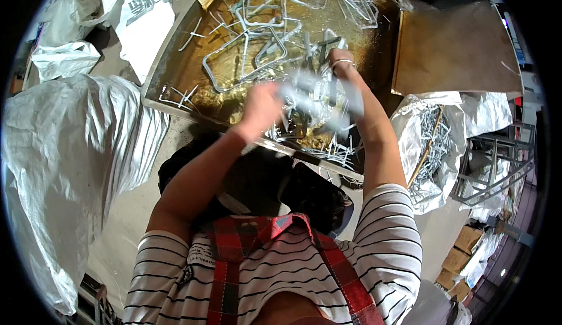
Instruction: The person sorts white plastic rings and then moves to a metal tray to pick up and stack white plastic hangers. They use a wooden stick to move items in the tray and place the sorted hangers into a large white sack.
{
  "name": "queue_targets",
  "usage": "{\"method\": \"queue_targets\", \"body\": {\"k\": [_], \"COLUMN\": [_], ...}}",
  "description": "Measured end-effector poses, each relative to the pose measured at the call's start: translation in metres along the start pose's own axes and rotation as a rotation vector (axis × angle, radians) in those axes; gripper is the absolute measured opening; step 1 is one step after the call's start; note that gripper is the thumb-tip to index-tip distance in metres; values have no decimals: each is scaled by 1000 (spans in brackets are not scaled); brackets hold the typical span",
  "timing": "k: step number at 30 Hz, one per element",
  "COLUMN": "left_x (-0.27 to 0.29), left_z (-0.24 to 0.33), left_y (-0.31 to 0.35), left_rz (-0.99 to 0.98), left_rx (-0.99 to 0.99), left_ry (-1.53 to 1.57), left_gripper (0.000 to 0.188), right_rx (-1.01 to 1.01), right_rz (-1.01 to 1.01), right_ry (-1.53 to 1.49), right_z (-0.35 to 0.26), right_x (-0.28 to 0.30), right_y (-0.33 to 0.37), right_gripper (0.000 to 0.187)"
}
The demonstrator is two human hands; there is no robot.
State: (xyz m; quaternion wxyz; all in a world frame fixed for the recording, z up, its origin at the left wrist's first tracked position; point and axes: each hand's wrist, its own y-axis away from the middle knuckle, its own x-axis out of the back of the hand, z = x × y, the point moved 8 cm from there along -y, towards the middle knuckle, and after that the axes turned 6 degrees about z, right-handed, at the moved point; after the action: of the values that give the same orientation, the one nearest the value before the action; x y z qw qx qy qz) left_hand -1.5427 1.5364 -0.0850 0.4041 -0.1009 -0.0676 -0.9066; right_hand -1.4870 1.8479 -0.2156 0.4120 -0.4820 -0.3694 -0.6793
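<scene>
My left hand (pixel 261 108) is closed on the near edge of a pale grey moulded-looking part (pixel 319 94), which is smeared by motion. To its right and farther off, my right hand (pixel 342 62) is curled into a grip beside a dark grey bar; what its fingers hold is hidden. Both hands are over a shallow metal tray (pixel 157 78) of brownish water. Bent grey loop-shaped frames (pixel 219 62) lie in it on the far left side. Thin grey sprue-like sticks (pixel 339 152) are heaped along the near edge, below the blurred part.
A brown board (pixel 453 53) stands at the tray's right. Below it is an open white sack (pixel 430 149) of grey scraps with a stick across it. A large white woven sack (pixel 64 149) fills the left side. Metal racks (pixel 494 173) and cardboard boxes (pixel 459 260) are farther right.
</scene>
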Motion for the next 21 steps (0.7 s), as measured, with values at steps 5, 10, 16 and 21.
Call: {"method": "queue_targets", "body": {"k": [5,10,16,21], "left_x": [76,75,62,26], "left_z": [-36,9,10,8], "left_y": [-38,-43,-43,-37], "left_rz": [393,295,98,-242], "left_rx": [579,216,149,199], "left_ry": [661,887,719,654], "left_gripper": [33,17,28,34], "right_rx": [-870,-523,-301,-101], "right_rz": [731,1180,826,339], "right_ry": [-1024,-994,-1487,-1991], "right_z": [115,69,19,-42], "right_x": [69,238,242,231], "right_y": [75,145,139,120], "right_gripper": [26,21,18,23]}}
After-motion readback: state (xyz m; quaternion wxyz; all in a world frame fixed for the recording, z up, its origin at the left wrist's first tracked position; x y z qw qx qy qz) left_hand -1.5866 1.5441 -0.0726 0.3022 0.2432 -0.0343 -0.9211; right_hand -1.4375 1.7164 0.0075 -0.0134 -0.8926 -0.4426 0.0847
